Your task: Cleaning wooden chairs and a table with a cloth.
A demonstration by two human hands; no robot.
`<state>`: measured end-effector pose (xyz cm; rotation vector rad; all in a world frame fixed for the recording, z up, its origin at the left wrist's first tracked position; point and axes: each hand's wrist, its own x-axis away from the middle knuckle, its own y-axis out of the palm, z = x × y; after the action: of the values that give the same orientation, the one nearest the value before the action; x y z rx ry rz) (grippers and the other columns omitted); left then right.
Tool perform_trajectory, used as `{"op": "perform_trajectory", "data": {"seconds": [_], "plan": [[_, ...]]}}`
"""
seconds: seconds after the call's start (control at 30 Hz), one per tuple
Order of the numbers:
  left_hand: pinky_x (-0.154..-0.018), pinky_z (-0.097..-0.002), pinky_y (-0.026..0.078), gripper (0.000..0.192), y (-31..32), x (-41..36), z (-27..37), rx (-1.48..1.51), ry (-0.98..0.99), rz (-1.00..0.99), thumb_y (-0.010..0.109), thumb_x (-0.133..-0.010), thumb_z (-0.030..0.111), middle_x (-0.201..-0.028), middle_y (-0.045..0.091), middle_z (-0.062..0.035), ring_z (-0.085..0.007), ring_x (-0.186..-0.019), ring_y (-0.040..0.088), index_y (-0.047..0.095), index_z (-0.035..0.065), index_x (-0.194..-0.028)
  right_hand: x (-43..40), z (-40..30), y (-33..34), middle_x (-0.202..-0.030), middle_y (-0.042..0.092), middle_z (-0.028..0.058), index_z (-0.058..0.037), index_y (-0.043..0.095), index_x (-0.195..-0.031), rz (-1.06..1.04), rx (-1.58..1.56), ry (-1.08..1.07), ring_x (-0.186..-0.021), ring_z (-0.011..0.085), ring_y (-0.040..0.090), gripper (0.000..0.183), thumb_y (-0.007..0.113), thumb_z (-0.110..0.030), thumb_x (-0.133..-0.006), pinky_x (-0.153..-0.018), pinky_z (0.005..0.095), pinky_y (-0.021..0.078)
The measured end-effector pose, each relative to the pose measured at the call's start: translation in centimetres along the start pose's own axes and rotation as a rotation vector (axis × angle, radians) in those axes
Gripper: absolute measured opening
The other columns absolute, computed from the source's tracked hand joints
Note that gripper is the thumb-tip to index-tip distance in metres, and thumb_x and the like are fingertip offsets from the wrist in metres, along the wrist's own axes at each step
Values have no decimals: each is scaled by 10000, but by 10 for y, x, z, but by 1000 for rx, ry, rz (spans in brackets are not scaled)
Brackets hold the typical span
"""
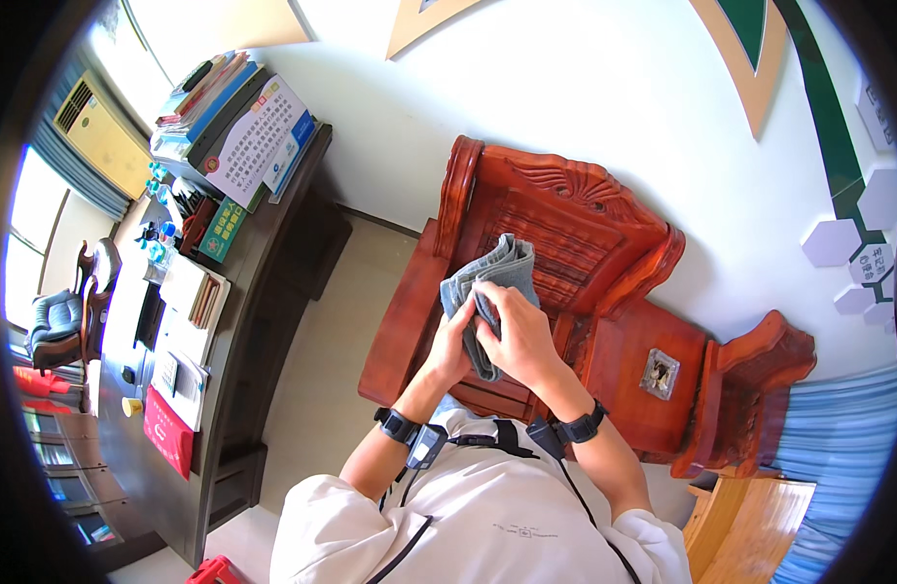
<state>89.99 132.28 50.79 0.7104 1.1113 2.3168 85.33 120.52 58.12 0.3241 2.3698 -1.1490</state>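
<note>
A folded grey-blue cloth, which looks like denim, is held up in front of my chest. My left hand grips its near left edge, thumb and fingers at the fold. Across the right side of the cloth, my right hand pinches the same fold, and the fingertips of both hands almost meet. Several layers show along the cloth's far end. Behind and below it stands a carved reddish wooden chair. Each wrist wears a black strap with a small device.
A dark desk on the left carries papers, a stack of folders, plastic bottles and a red booklet. Right of the chair, a wooden side table bears a glass ashtray. A blue curtain hangs at far right.
</note>
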Motion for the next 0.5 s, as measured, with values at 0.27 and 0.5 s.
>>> {"op": "perform_trajectory", "data": {"seconds": [0.27, 0.5], "plan": [[-1090, -410, 460, 511, -5, 1, -4, -82, 6, -41, 419, -1079, 414, -1362, 581, -121, -251, -1267, 567, 452, 65, -1451, 0, 3, -4, -853, 677, 125, -8, 566, -1276, -104, -194, 330, -778, 251, 684, 521, 781, -135, -819, -725, 357, 550], [-1195, -404, 328, 789, -11, -2, 2, -234, -64, -206, 235, -1033, 641, -1539, 432, -114, -245, -1420, 425, 306, 53, -1553, -10, 13, -4, -814, 700, 140, -9, 583, -1149, -75, -257, 420, -704, 245, 704, 443, 814, -211, -829, -651, 339, 553]]}}
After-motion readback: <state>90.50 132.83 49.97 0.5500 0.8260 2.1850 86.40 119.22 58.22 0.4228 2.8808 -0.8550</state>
